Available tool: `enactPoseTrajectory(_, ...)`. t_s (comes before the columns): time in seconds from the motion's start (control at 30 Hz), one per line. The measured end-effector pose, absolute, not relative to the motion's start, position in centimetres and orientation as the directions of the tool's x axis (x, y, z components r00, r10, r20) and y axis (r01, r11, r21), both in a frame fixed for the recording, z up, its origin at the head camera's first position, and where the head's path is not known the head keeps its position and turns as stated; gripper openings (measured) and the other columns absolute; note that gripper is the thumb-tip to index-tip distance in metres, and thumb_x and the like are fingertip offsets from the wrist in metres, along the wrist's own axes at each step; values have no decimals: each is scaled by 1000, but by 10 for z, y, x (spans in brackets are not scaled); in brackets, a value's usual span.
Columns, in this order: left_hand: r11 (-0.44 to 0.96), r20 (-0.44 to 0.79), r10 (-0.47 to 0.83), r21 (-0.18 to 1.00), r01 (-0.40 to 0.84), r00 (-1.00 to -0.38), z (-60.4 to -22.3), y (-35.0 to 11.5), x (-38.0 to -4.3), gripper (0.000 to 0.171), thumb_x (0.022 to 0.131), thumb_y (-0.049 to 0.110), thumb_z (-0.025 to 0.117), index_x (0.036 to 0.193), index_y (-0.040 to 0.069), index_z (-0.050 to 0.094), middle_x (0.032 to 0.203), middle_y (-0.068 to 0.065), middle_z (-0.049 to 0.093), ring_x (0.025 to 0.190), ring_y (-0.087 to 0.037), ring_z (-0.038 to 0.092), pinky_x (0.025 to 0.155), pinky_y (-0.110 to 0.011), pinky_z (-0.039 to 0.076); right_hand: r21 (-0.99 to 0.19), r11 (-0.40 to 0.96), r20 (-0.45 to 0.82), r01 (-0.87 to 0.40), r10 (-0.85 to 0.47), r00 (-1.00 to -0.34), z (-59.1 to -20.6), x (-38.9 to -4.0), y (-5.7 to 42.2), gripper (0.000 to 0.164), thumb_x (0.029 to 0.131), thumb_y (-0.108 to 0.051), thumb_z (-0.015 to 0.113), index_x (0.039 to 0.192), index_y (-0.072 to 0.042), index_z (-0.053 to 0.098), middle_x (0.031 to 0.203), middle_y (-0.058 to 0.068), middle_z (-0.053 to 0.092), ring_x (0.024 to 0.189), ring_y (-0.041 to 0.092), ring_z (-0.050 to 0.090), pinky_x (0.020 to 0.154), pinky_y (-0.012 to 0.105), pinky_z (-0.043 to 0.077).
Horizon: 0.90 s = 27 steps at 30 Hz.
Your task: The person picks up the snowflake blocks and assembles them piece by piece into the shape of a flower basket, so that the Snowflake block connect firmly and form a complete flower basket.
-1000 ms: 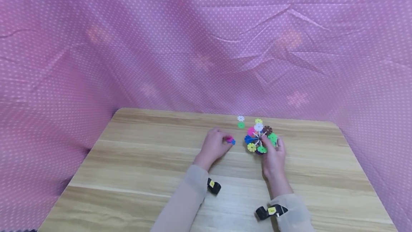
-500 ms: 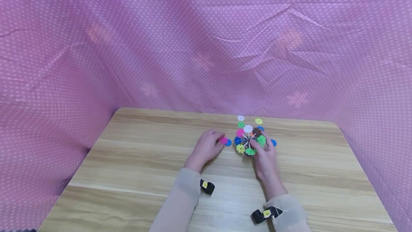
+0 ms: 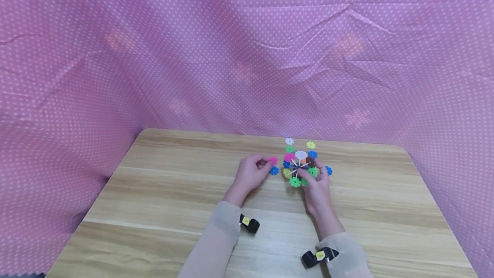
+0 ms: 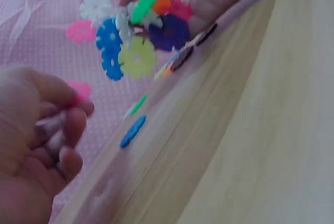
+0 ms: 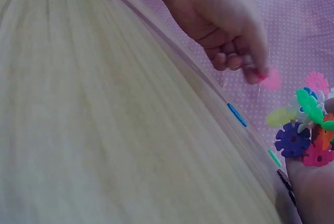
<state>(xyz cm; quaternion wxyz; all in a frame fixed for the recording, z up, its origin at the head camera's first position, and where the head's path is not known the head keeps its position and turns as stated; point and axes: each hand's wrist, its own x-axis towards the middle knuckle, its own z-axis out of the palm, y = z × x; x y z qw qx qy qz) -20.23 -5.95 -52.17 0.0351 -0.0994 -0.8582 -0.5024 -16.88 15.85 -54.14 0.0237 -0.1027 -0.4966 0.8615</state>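
Note:
Between the thumb and fingertips of my left hand [image 3: 250, 174] is a pinched pink snowflake disc [image 3: 273, 160], a flat round piece with notched edges. My right hand [image 3: 319, 194] grips a ball-like cluster of interlocked snowflake discs [image 4: 136, 58] in white, pink, blue, yellow, green, orange, brown and purple. In the left wrist view the cluster is held above the tabletop. The pink disc is apart from it, to its left in the head view. Under the left fingertips, a loose blue snowflake disc [image 3: 274, 170] lies on the table. Right fingers partly hide the cluster's far side.
Behind the cluster, the wooden table [image 3: 173, 200] bears loose discs: white [image 3: 289, 141], green [image 3: 290, 149], yellow [image 3: 310, 145] and blue [image 3: 312, 154]. Another blue disc [image 3: 329, 170] lies right of my right hand. A pink dotted cloth [image 3: 231, 55] hangs around the table's back and sides.
My right hand has moved left with the cluster, which has turned slightly. The left hand first shifted left, then lifted the pink disc away from the blue one, which now lies separate.

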Motion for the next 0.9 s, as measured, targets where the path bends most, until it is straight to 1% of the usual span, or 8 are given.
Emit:
enactPoseTrajectory(0.1,350,180,141,911,220,-973,-521,-53,-201,18,103,20,78,114,7,82,87,-3,78,73,-11,69,68,-27,62,-867,-496,-145,46,164,-976,-542,-169,158,47,99,9,67,133,-16,48,131,-1,71,114,15,72,104,28,58)
enactPoseTrajectory(0.17,294,182,157,930,222,-971,-521,-49,-200,17,103,19,77,114,6,82,85,-7,78,69,-10,68,63,-26,61,-874,-485,-136,37,171,-976,-542,-169,158,47,99,10,68,133,-15,47,131,-1,71,114,15,71,105,27,58)
enactPoseTrajectory(0.23,271,183,171,936,224,-968,-522,-45,-199,17,104,19,76,113,6,82,84,-11,78,66,-11,67,60,-26,60,-880,-474,-127,28,178,-976,-542,-169,158,46,99,9,69,132,-15,47,131,-1,72,114,14,71,105,27,57)
enactPoseTrajectory(0.37,261,189,180,937,232,-965,-522,-40,-198,16,106,20,74,111,7,82,85,-16,78,65,-14,68,58,-26,59,-888,-459,-107,8,188,-976,-542,-169,157,45,99,10,69,131,-14,48,128,-2,74,113,14,72,105,27,57)
enactPoseTrajectory(0.53,278,185,176,933,229,-967,-521,-36,-195,17,106,22,75,113,9,83,85,-14,78,67,-17,70,59,-25,59,-899,-438,-94,-1,197,-976,-542,-168,157,44,98,10,69,129,-13,49,123,-3,76,111,13,74,102,27,59)
enactPoseTrajectory(0.67,303,191,190,921,243,-963,-519,-34,-193,16,106,20,74,112,9,83,81,-12,78,66,-14,69,60,-24,58,-908,-419,-92,-3,208,-974,-542,-168,157,43,98,10,69,129,-13,50,123,-2,76,110,13,73,101,26,59)
enactPoseTrajectory(0.77,316,209,203,911,266,-957,-518,-32,-191,14,106,17,74,110,8,84,77,-11,77,63,-10,66,59,-23,56,-918,-397,-90,-5,220,-971,-542,-168,157,43,98,10,70,129,-13,50,123,-3,76,110,13,73,101,26,59)
enactPoseTrajectory(0.9,330,222,223,899,288,-949,-518,-32,-190,14,105,14,73,110,6,84,76,-10,76,61,-7,64,57,-22,56,-932,-363,-82,-8,231,-970,-541,-168,157,45,96,9,74,129,-11,52,127,-2,74,116,15,72,104,27,58)
